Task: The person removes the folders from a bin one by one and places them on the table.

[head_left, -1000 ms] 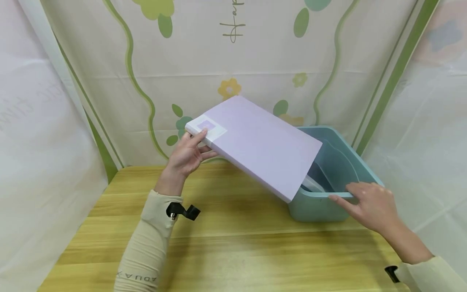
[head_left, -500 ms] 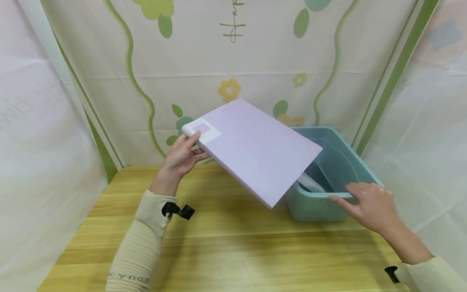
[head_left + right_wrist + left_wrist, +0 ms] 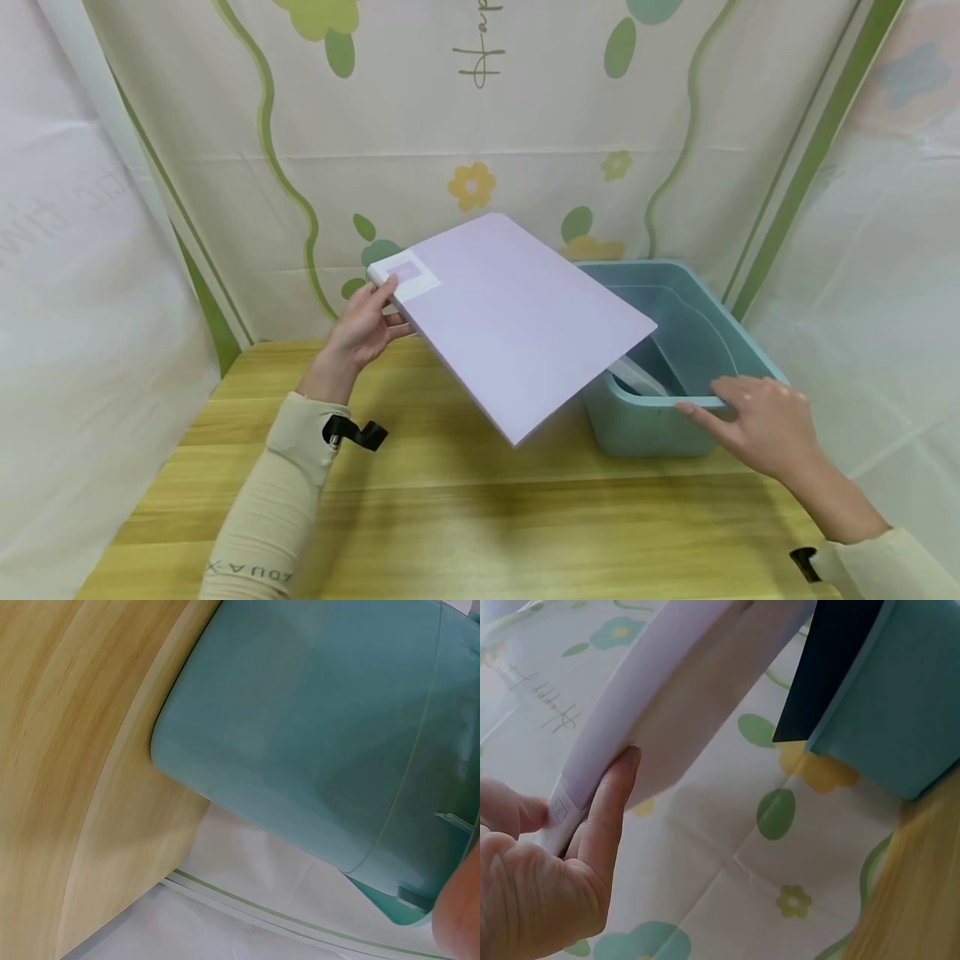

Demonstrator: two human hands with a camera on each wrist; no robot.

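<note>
My left hand [image 3: 360, 325] pinches a lavender file folder [image 3: 517, 308] at its left corner, thumb over a pale label [image 3: 408, 275] and fingers underneath. The folder hangs tilted above the table, its right corner overlapping the storage bin in the head view. Seen from the left wrist, the folder [image 3: 682, 697] has a thick edge, with one finger stretched along its underside. At the right, my right hand [image 3: 772, 421] grips the front rim of a blue-green storage bin [image 3: 652, 429]. In the right wrist view, the bin's side [image 3: 300, 727] fills much of the picture.
A whitish, partly hidden object [image 3: 637, 377] lies inside the bin. The bin stands on a wooden table [image 3: 480, 517] near its back right. Printed cloth walls [image 3: 555, 108] enclose the back and both sides.
The left hand has drawn the folder left and toward me, its near corner swinging away from the bin and down. The right hand and bin have stayed put.
</note>
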